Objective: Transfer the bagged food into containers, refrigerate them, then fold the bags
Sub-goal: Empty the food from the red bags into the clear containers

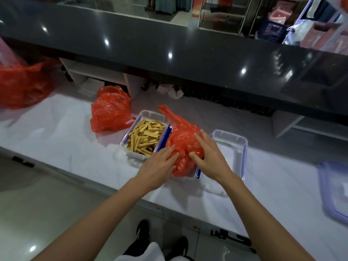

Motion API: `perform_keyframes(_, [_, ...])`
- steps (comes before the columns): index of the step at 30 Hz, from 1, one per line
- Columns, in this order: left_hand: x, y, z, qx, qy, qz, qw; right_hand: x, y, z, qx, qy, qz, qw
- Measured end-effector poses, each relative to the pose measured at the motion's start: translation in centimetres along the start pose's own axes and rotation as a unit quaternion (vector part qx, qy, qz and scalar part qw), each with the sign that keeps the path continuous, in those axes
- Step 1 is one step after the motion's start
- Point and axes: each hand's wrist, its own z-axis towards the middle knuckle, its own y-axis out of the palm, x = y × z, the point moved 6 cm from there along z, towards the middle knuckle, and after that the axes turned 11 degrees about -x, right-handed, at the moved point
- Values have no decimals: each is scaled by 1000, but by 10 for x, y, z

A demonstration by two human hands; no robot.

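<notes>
- Left hand (157, 167): we log the fingers as straight and spread, laid flat on the near-left side of the middle bag (183, 147); nothing is curled round the plastic.
- Right hand (209, 157): fingers likewise extended and spread wide, pressing on the right side of the same bag; the thumb tip rests on its near face. We see no pinch.
- Middle bag: red, thin, crinkled plastic, bulging with contents we cannot make out; its twisted neck points up and away from us. It sits in a clear tub (194, 175) with blue clips, mostly hidden beneath it, on the white counter (75, 140).
- Strip tub (144, 135): clear, open, touching the left of the middle bag; filled with tan, stick-shaped food pieces (146, 136).
- Empty tub (232, 147): clear with blue trim, just right of the middle bag, behind our right hand.
- Second bag (111, 110): red, crumpled, left of the strip tub and farther back.
- Third bag (22, 83): red, larger, well to the left of the middle bag, at the frame edge.
- Lid (334, 191): clear with blue rim, flat on the counter, well to the right of the middle bag.
- Dark ledge (169, 46): glossy, running across behind all the tubs.
</notes>
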Motion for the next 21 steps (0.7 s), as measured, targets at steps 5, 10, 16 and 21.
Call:
perform_keyframes(5, [5, 2, 14, -20, -9, 0, 1000, 3, 40, -10, -86, -26, -92, 992])
perform_keyframes(10, [-4, 8, 12, -56, -17, -59, 997, 11, 44, -1, -85, -12, -115, 990])
perform_keyframes(16, [-10, 7, -12, 4, 57, -79, 995, 6, 33, 14, -12, -51, -140, 989])
perform_keyframes(21, [-5, -14, -3, 103, 47, -116, 987, -1, 29, 10, 64, -82, -133, 986])
